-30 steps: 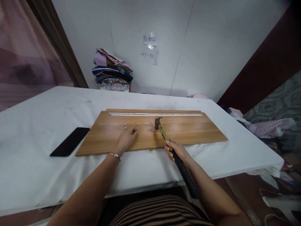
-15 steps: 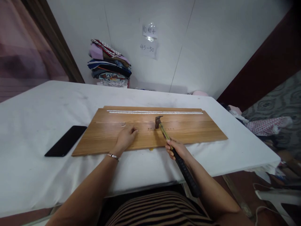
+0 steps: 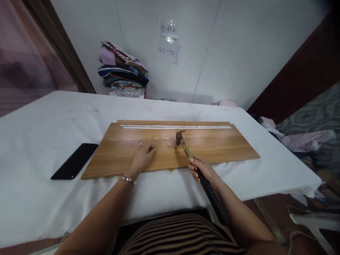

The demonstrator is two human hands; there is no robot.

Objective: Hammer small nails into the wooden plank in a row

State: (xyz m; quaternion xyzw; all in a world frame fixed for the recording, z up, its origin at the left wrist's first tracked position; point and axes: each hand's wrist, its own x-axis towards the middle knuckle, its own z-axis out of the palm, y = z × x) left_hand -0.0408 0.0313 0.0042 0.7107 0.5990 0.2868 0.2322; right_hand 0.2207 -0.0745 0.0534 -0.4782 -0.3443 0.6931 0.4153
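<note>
My right hand point(image 3: 203, 169) is wrapped round the handle of a claw hammer point(image 3: 188, 150), where the yellow part meets the black grip. The hammer's head is at the board's middle, its claw turned up and its face down. Along the wooden board point(image 3: 111, 152) runs a row of several small dark nail heads or holes, partly hidden by the hammer. My left hand point(image 3: 143, 156) rests on the board left of that row, fingers curled and close together; whatever they hold, if anything, is hidden. A few loose nails point(image 3: 139, 142) lie just beyond this hand.
Two white measuring strips point(image 3: 175, 126) run along the board's far side. A black phone point(image 3: 75, 161) lies left of the board on the white-covered table point(image 3: 32, 148). Folded clothes point(image 3: 123, 69) are stacked at the back by the wall. Spotted cloth point(image 3: 305, 140) hangs beyond the right edge.
The view has shifted slightly. My left hand's fingers have settled a little lower on the board. The hammer stays at nearly the same spot, still in my right hand.
</note>
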